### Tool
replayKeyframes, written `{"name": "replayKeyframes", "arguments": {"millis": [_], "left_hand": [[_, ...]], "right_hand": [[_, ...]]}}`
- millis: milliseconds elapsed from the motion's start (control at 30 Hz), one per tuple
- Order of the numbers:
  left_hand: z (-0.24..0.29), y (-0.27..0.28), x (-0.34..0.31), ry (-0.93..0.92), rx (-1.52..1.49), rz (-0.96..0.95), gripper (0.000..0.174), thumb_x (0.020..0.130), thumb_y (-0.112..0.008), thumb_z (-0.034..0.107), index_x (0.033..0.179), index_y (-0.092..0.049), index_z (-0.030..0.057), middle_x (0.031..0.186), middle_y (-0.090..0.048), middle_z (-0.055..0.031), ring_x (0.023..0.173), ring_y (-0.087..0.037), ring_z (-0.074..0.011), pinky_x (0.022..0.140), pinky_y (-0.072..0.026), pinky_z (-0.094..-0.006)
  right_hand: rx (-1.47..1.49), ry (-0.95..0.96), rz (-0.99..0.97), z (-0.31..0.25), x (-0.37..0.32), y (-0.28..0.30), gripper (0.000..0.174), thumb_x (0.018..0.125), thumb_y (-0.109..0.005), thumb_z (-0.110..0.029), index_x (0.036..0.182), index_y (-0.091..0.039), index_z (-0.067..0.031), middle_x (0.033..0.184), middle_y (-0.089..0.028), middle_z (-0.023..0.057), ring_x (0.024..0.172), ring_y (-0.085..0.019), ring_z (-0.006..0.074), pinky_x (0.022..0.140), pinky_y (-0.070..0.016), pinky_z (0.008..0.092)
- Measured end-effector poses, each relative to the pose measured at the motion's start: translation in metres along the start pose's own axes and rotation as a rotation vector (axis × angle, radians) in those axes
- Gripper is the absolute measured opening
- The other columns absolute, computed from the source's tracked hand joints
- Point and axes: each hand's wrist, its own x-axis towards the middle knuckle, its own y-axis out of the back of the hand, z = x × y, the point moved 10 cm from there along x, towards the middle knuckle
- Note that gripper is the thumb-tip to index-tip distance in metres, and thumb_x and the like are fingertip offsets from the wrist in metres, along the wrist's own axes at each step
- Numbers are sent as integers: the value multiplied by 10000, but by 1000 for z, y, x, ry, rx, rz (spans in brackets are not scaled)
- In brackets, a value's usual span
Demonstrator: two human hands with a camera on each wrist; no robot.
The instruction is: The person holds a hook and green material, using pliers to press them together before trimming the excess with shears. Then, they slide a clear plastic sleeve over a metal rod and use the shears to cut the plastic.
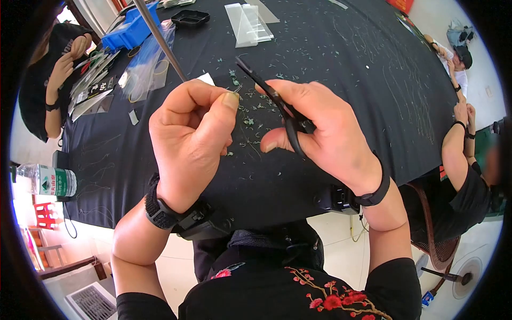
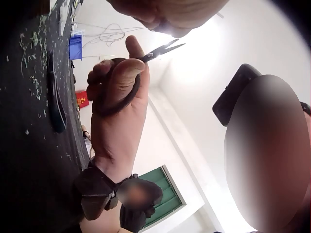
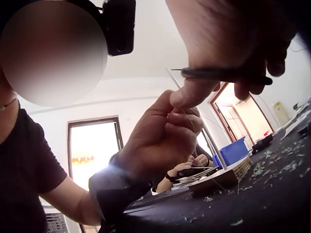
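Note:
My left hand [image 1: 192, 130] is raised over the black-covered table, thumb and forefinger pinching a tiny piece with a thin thread [image 3: 190, 127] trailing from it. What the piece is, I cannot tell. To its right, my right hand [image 1: 333, 128] holds a pair of black scissors [image 1: 292, 133], the thumb through one handle loop. In the left wrist view the scissor blades [image 2: 158, 52] stand apart. In the head view they point up and left, close to the left fingertips. Small green scraps [image 1: 248, 121] lie scattered beneath both hands.
A metal pole [image 1: 160, 40] rises from a base beyond my left hand. Blue bin [image 1: 130, 29], black tray [image 1: 190, 18] and clear plastic sheets [image 1: 248, 25] lie at the back. A water bottle [image 1: 48, 180] is at left. Other people sit at both sides.

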Motion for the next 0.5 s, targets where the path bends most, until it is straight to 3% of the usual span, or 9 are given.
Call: {"name": "replayKeyframes", "arguments": {"millis": [67,133,500], "left_hand": [[-3,1,0,29,-25,10,83,803,-595,76,786,-563,2,586,-520,14,455,-452,-19,405,-345,-153],[-4,3,2,50,-44,19,88,804,-596,82,787,-563,2,592,-525,8,453,-452,-21,403,-346,-154],[-11,1,-1,110,-148,13,112,818,-589,105,836,-578,-5,639,-549,-18,448,-459,-35,384,-343,-157]], "right_hand": [[17,-1,-3,0,1,1,560,559,-772,-214,1062,-568,-76,708,-503,42,675,-483,202,634,-402,284],[-21,44,-91,-4,2,-8,535,601,-744,-219,1076,-540,-84,743,-483,87,730,-454,258,663,-388,329],[-60,0,-100,3,2,-10,482,624,-730,-211,1049,-550,-71,744,-490,88,724,-455,263,658,-385,336]]}}
